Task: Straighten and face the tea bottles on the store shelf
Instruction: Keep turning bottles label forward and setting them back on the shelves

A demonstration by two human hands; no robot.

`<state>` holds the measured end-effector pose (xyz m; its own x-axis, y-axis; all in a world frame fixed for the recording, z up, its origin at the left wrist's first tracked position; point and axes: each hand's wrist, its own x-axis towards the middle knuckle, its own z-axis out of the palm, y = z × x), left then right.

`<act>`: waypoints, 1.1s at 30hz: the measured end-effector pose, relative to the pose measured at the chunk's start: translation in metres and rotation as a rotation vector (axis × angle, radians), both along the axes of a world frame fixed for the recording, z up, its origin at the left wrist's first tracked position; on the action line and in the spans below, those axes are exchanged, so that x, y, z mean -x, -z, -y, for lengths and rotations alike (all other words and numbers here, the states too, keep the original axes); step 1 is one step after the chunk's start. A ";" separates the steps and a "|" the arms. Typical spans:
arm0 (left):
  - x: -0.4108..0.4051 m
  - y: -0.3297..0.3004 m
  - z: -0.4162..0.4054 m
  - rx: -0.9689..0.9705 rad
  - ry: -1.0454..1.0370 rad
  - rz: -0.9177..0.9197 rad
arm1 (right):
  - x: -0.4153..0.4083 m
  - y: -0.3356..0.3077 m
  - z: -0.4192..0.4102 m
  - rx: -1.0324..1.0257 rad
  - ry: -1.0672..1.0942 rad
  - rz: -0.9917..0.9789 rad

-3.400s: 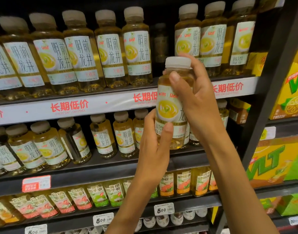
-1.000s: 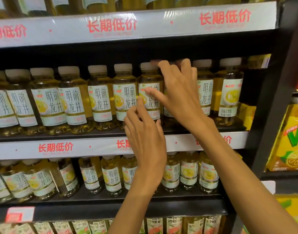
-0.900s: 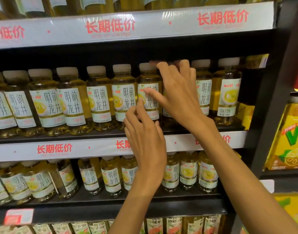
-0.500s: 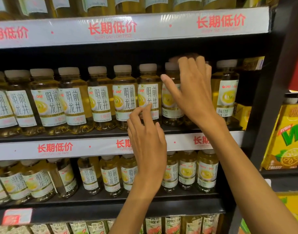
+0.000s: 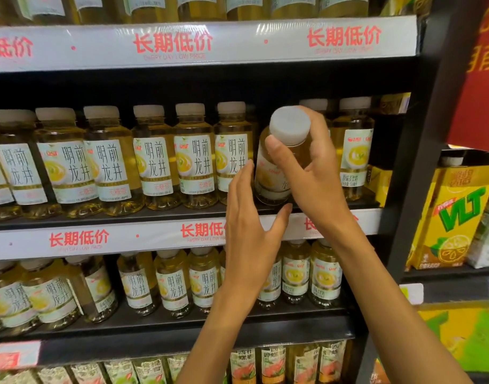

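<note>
1. The right hand grips the bottle at its neck, tilting its cap outward at the shelf front edge, near the right end, probably to turn its label forward.
2. The left hand is open, its fingers touching the bottle's side, likely to steady it.
3. The bottle holds yellow tea; its cap is white and its label is blurred.

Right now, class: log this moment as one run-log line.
right hand: grips tilted tea bottle | left hand: open beside it | stage: facing the label | shelf: middle

Tea bottle: clear glossy plastic, matt cap, paper-like label; shelf strip: glossy film, probably plastic.
</note>
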<state>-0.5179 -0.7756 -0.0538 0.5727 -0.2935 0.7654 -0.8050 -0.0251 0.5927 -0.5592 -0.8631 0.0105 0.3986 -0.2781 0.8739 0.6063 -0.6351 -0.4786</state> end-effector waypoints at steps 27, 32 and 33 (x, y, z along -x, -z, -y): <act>0.027 0.076 -0.097 -0.090 0.947 -1.155 | 0.027 0.088 -0.045 -0.878 -0.733 -0.294; 0.022 0.092 -0.101 -0.105 0.683 -1.066 | 0.028 0.091 -0.047 -0.716 -0.471 -0.322; 0.023 0.090 -0.100 -0.112 0.670 -1.052 | 0.028 0.089 -0.048 -0.685 -0.432 -0.344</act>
